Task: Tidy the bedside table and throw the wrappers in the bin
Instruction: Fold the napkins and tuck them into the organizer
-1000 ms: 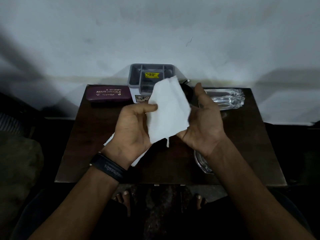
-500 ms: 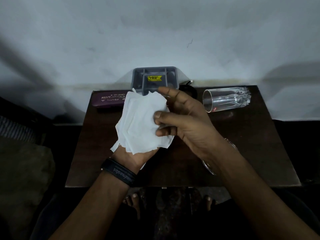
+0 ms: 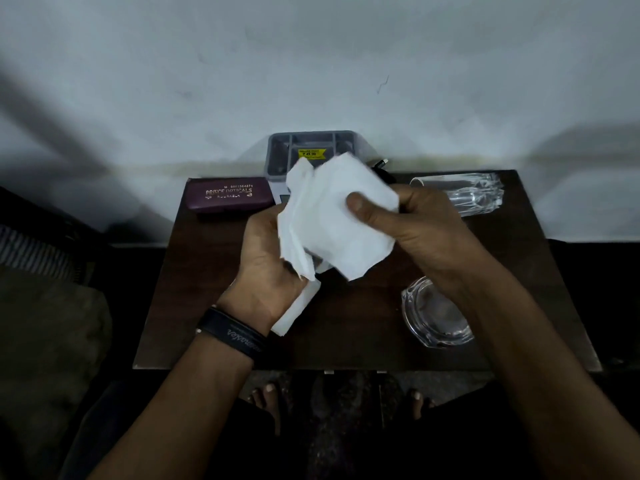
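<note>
Task item: crumpled white paper tissue (image 3: 332,216), several loose layers, held in the air above the middle of the dark brown wooden bedside table (image 3: 363,327), clear of its top.
Left hand (image 3: 266,265): palm up under the left side of the tissue, cupping it from below. The fingers are hidden behind the paper, so I cannot tell how far they curl. Black wristband (image 3: 232,336) on the wrist.
Right hand (image 3: 415,226): pinches the right side of the tissue, thumb pressed flat on the front face, the other fingers curled round behind the paper.
Second paper: a white paper piece (image 3: 294,313) shows below the left palm, towards the near edge. Cannot tell whether it lies on the table or hangs from the bundle.
Far left corner: maroon oblong spectacle case (image 3: 228,195) with pale lettering, lying flat, long side along the far edge.
Far edge, middle: grey plastic divided organiser tray (image 3: 277,157) with a yellow sticker inside, against the pale wall (image 3: 311,64); its front is partly covered by the tissue.
Far right corner: clear drinking glass (image 3: 474,195) on its side, mouth towards the organiser, partly behind the right hand.
Near right area: clear glass ashtray (image 3: 433,313), upright, its right side hidden by the right forearm.
Below the near edge: bare toes (image 3: 266,396) on a dark floor.
</note>
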The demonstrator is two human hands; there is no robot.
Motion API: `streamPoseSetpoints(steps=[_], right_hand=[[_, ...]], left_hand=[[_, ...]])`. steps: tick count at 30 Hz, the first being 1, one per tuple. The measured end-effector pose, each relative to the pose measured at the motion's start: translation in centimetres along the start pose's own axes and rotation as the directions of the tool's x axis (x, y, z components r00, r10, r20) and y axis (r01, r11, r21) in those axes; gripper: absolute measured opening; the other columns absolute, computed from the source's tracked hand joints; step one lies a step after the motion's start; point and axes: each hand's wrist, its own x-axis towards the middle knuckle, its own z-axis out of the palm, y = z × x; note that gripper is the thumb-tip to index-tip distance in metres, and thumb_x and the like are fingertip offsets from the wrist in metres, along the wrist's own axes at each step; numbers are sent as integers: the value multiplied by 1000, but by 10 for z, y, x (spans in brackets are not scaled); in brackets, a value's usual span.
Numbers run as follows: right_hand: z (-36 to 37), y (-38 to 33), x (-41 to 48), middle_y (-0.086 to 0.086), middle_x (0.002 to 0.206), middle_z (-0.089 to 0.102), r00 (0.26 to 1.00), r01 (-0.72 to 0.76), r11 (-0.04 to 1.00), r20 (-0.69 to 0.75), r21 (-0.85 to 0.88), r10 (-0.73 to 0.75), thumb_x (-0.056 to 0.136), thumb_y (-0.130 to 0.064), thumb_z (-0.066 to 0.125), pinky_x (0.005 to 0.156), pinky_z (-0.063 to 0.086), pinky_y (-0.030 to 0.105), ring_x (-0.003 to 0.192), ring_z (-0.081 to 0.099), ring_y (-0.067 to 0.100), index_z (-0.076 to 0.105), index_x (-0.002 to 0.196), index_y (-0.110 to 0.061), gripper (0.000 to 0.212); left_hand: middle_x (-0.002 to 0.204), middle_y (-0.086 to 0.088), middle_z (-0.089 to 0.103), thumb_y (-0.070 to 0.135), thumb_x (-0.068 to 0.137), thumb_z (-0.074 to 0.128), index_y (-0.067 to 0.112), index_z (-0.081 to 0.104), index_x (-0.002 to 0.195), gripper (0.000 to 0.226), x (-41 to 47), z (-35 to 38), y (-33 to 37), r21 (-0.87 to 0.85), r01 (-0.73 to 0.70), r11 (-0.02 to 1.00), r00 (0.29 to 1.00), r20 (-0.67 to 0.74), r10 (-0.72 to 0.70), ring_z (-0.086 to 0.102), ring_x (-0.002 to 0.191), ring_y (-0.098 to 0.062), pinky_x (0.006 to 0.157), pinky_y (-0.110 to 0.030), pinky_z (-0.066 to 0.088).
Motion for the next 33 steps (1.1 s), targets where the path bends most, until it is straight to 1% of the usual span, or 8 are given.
streamPoseSetpoints(steps=[2,4,7,13,18,24,29,33], right_hand=[[-13,-5,2,11,105,80,998,-55,963,3,264,56,74,-32,78,86,61,34,99,76,19,76,101,-3,41],[-24,-11,1,10,115,78,994,-108,870,31,481,106,81,-27,70,82,64,35,107,75,23,71,115,-2,42],[-32,-11,-2,7,113,79,993,-118,821,48,558,109,88,-26,65,68,63,27,98,77,17,69,119,-6,37],[-22,-5,-1,14,115,77,995,-98,861,72,498,72,87,-18,67,78,64,32,100,76,21,68,123,1,41],[-12,1,4,11,119,76,989,-76,905,145,418,17,81,-19,71,88,62,37,109,74,25,71,119,-7,40],[-12,6,9,9,112,78,992,59,998,112,16,-60,76,-22,83,91,61,47,106,74,29,73,117,-9,44],[-20,3,12,-1,111,77,988,131,973,106,-188,-113,76,-15,89,77,60,21,96,74,7,73,117,-17,44],[-22,4,11,-13,114,72,984,162,933,127,-321,-127,74,-22,90,74,49,4,93,66,-12,70,119,-24,49]], left_hand=[[79,-5,77,12,88,59,5,77,86,20,6,0,4,333,-169,928,953,-184,240,75,72,-21,59,-23,60],[106,-5,78,16,88,67,10,70,116,29,12,-4,6,624,-271,733,853,-197,484,76,94,-23,73,-33,63],[114,3,73,10,91,75,16,59,130,42,11,-10,1,707,-330,626,811,-126,571,74,94,-6,72,-22,60],[118,-7,76,10,84,85,14,61,131,53,15,-5,-6,657,-313,686,870,-92,485,77,103,-20,85,-38,64],[98,-1,80,-10,84,76,13,65,123,46,15,-2,-14,567,-262,781,936,-48,349,78,90,-17,74,-34,63],[98,-11,79,0,86,77,0,62,130,46,8,4,-18,520,-249,817,955,-8,296,78,82,-19,67,-29,65],[116,-34,70,-20,86,68,0,60,136,54,10,-1,-13,603,-218,767,966,21,258,73,96,-34,77,-39,65],[112,-20,77,-16,86,68,5,62,134,53,7,2,-13,560,-173,810,979,10,202,76,89,-32,72,-42,65]])
